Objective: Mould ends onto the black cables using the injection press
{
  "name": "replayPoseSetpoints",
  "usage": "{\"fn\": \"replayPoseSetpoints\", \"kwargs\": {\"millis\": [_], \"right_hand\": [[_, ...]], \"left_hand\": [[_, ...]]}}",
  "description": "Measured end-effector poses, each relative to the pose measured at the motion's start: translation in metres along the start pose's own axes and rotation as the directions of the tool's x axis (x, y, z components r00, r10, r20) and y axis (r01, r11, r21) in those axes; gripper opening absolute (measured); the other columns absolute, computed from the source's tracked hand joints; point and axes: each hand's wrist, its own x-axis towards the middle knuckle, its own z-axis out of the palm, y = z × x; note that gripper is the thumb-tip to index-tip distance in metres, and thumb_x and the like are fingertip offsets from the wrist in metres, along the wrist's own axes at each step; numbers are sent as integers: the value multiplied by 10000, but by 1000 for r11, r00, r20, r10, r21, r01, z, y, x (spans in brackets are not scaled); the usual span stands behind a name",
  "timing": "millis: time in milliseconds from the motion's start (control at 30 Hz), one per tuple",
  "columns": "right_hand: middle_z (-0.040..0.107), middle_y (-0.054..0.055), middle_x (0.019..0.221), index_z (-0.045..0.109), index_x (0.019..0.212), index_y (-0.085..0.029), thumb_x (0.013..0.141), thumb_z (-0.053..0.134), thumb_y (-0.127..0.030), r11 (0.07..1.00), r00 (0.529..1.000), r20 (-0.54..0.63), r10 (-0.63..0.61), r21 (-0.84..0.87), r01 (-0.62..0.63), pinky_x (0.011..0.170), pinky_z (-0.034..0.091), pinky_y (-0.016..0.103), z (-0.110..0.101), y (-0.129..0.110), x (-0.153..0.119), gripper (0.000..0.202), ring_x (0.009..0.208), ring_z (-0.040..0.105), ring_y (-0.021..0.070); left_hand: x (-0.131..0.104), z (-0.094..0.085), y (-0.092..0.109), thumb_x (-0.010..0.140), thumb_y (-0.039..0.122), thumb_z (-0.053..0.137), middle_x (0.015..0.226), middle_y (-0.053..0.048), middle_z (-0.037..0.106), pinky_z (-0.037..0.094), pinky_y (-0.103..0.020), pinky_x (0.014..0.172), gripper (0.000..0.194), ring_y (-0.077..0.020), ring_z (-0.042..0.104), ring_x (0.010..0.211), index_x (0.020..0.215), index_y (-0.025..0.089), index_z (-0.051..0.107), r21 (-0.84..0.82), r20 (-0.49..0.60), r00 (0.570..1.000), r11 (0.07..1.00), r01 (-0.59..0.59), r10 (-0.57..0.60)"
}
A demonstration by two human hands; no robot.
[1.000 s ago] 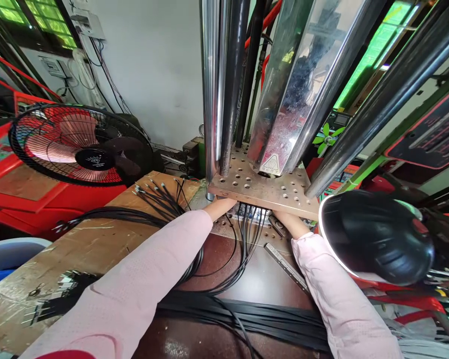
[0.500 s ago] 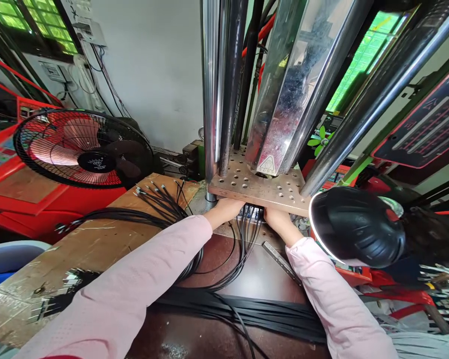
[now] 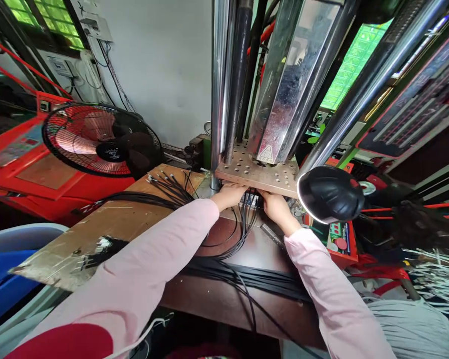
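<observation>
My left hand (image 3: 230, 195) and my right hand (image 3: 276, 205) reach under the perforated metal plate (image 3: 260, 174) of a press, one on each side of a metal mould (image 3: 252, 199). The plate and the backs of my hands hide most of my fingers, so what they grip, if anything, does not show. Several black cables (image 3: 243, 234) run from the mould toward me and curve left across the brown table. A thin dark metal bar (image 3: 272, 234) lies on the table by my right wrist.
A black fan (image 3: 103, 139) stands at the left. On the wooden board (image 3: 71, 249) lie more black cables with connector ends. A flat bundle of black cables (image 3: 254, 279) crosses the table. At the right are a black lamp (image 3: 331, 194) and coils of white cable (image 3: 415, 329).
The view has shifted, showing more of the table's front edge. My right hand has moved slightly inward, closer to the mould; my left hand stays under the plate.
</observation>
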Motion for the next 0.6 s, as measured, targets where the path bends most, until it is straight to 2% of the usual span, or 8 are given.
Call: {"fn": "replayPoseSetpoints", "kwargs": {"millis": [67, 133, 200, 300, 367, 433, 500, 600], "right_hand": [[565, 144, 1378, 526, 1422, -192, 927, 425, -160, 1000, 1000, 29, -8, -13, 8, 1138, 392, 491, -26, -4, -35, 506, 1289, 520, 286], [498, 127, 1446, 452, 1479, -227, 956, 462, -280, 999, 995, 91, -34, 13, 33, 1147, 389, 460, -55, -9, -88, 526, 1344, 472, 267], [361, 92, 1564, 297, 1554, -285, 957, 498, -388, 999, 981, 194, -13, 31, 7, 1162, 369, 461, -80, -16, -155, 639, 1423, 382, 265], [255, 91, 1619, 167, 1588, -309, 873, 608, -485, 996, 954, 285, 89, -51, -78, 1090, 448, 469, -96, -28, -256, 858, 1424, 382, 316], [230, 117, 1623, 159, 1591, -303, 819, 651, -474, 987, 956, 263, 130, -130, -98, 1027, 484, 512, -88, -39, -306, 931, 1393, 412, 373], [182, 112, 1638, 155, 1588, -332, 807, 658, -386, 965, 961, 206, 186, -222, -139, 1031, 451, 571, -68, -52, -334, 931, 1398, 382, 417], [133, 95, 1651, 145, 1581, -373, 828, 636, -296, 937, 963, 132, 236, -293, -189, 1060, 396, 612, -46, -65, -341, 903, 1420, 337, 429], [140, 92, 1650, 110, 1582, -385, 869, 580, -205, 903, 956, 32, 293, -339, -265, 1094, 350, 611, -23, -81, -331, 873, 1432, 333, 391]], "left_hand": [[-31, -13, -9, 902, 84, 418, 1527, -116, 447, 310, -470, 1155, 590, -262, 418, 1392, 1482, 192, 409, 21, -17, 999, 999, -48, 48], [-79, -27, -20, 910, 111, 419, 1544, -116, 420, 266, -496, 1170, 598, -267, 367, 1419, 1502, 193, 382, 33, -43, 993, 994, -106, 107], [-144, -39, -31, 941, 260, 468, 1559, -95, 401, 234, -485, 1187, 580, -263, 320, 1449, 1513, 246, 372, 4, -26, 987, 988, -156, 156], [-245, -47, -36, 875, 420, 602, 1629, -64, 264, 213, -494, 1200, 801, -276, 213, 1504, 1566, 328, 208, -29, 75, 982, 985, -172, 174], [-297, -41, -30, 792, 456, 697, 1636, -81, 234, 184, -536, 1202, 945, -304, 199, 1509, 1570, 345, 173, 0, 97, 989, 993, -117, 116], [-327, -26, -17, 733, 425, 767, 1636, -101, 223, 122, -587, 1201, 1003, -333, 194, 1507, 1564, 339, 212, 57, 72, 997, 998, -35, 31], [-337, -9, -4, 727, 330, 786, 1635, -105, 218, 56, -619, 1197, 964, -344, 190, 1506, 1547, 333, 280, 121, 12, 998, 991, 53, -55], [-334, 14, 10, 760, 163, 715, 1632, -103, 228, 26, -631, 1196, 863, -343, 193, 1505, 1523, 331, 349, 154, -82, 987, 976, 152, -140]]}}
